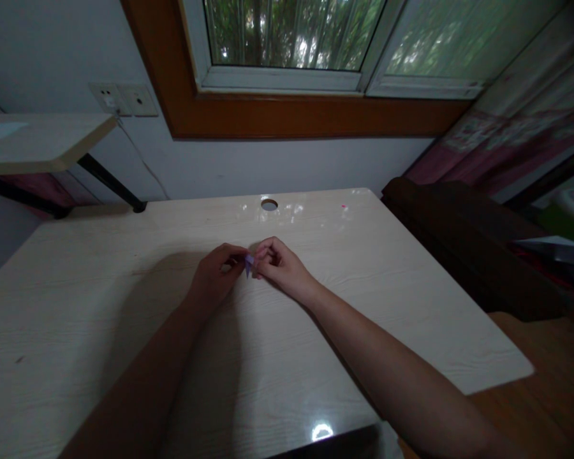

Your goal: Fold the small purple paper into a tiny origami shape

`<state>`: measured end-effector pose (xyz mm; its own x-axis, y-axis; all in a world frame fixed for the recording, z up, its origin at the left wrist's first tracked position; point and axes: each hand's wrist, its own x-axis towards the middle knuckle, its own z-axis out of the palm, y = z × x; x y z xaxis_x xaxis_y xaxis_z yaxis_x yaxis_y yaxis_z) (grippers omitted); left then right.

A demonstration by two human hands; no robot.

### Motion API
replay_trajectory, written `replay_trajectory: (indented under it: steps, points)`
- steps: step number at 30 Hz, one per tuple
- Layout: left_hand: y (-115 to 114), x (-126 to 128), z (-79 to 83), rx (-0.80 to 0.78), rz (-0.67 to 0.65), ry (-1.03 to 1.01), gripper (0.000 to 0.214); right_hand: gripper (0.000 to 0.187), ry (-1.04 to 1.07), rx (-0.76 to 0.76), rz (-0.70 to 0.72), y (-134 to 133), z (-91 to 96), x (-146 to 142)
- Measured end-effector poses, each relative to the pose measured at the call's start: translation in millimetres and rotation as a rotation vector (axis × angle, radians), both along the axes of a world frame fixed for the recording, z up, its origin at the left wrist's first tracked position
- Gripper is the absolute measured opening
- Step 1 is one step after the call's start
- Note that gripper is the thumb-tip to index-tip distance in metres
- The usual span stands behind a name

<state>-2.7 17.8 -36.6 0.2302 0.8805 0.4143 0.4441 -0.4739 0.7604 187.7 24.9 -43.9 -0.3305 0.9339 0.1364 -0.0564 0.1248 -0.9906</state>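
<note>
My left hand [216, 271] and my right hand [281, 266] meet over the middle of a pale wooden desk [124, 319]. Both pinch a small folded piece of purple paper [249, 262] between their fingertips. The fingers of each hand are curled closed around it, and most of the paper is hidden by them. The hands hover just above or rest on the desk surface.
A round cable hole [269, 204] sits near the desk's far edge. A raised shelf [38, 140] stands at the left with wall sockets [123, 99] behind. A window [316, 44] is ahead; a dark chair back [459, 236] and curtain [516, 127] lie right.
</note>
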Motion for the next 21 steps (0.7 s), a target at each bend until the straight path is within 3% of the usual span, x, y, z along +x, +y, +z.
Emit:
replay_trajectory:
  steps: [6,16,21]
  points:
    - [-1.6,3.2,-4.6,-0.100,0.065,-0.115,0.028,0.025,0.026,-0.001,0.050,1.9,-0.7,0.7]
    - [-4.4,4.6,-2.0,-0.166,0.089,-0.075,0.018,0.021,-0.047,0.051,-0.030,2.1,3.5,2.2]
    - [-1.5,2.8,-4.6,-0.016,0.003,-0.009,0.012,0.017,0.056,-0.035,-0.002,3.0,2.4,1.5]
